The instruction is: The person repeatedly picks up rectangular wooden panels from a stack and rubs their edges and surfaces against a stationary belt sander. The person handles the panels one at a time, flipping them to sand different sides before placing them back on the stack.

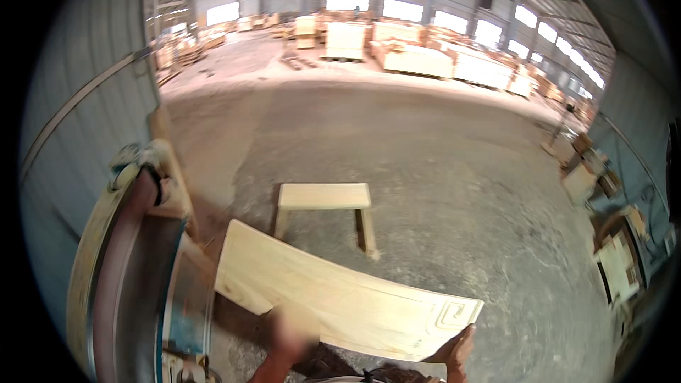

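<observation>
A long pale wooden board (326,284) is held up in front of me, tilted down to the right, with a squared spiral carved at its right end. My right hand (457,351) grips its lower right corner, fingers along the end. Smeared by motion, my left hand (287,333) is at the board's lower edge, left of the middle; its fingers cannot be made out. Just beyond the board stands a small wooden stool (324,196) with a flat top, its legs partly hidden by the board.
On my left is a belt sander (124,262) with a reddish-brown belt, along a grey metal wall (78,85). Wooden pieces and a boxy machine part (618,269) stand at the right. Stacks of timber (411,57) line the hall's far side across the concrete floor (454,170).
</observation>
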`<state>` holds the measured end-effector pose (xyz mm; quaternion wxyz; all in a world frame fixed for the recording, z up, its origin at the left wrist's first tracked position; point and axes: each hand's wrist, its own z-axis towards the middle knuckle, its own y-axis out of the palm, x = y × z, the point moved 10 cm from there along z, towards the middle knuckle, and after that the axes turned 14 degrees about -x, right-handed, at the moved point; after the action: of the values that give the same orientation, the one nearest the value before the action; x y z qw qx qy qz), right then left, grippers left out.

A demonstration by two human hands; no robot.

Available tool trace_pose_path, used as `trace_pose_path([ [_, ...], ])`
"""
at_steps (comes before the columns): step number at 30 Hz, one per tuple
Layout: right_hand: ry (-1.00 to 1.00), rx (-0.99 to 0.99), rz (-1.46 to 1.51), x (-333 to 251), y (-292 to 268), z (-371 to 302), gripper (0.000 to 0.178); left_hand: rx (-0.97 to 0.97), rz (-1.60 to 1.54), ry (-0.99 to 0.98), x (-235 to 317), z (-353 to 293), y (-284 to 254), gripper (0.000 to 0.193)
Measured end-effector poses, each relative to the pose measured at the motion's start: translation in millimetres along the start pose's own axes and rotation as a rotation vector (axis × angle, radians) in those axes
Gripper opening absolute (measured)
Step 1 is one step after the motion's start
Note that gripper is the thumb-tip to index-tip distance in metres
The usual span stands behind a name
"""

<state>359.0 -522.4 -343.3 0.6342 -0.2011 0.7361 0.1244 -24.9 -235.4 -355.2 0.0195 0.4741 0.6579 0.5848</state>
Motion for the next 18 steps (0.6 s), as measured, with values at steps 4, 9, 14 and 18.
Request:
trace_pose_path([
  [4,-0.075,-0.097,0.042,-23,40,1,0.068,0.063,-0.02,0.054,22,-15,-8,0.075],
  [9,-0.151,-0.27,-0.103,-54,99,11,0.067,0.037,0.072,0.136,48,-30,-33,0.077],
  [14,-0.23,-0.468,-0.067,-49,153,46,0.068,0.073,-0.09,0.328,35,-23,-109,0.069],
  [18,-0.126,-0.505,0.074,-34,195,82,0.069,0.188,0.357,0.504,49,-15,-139,0.065],
])
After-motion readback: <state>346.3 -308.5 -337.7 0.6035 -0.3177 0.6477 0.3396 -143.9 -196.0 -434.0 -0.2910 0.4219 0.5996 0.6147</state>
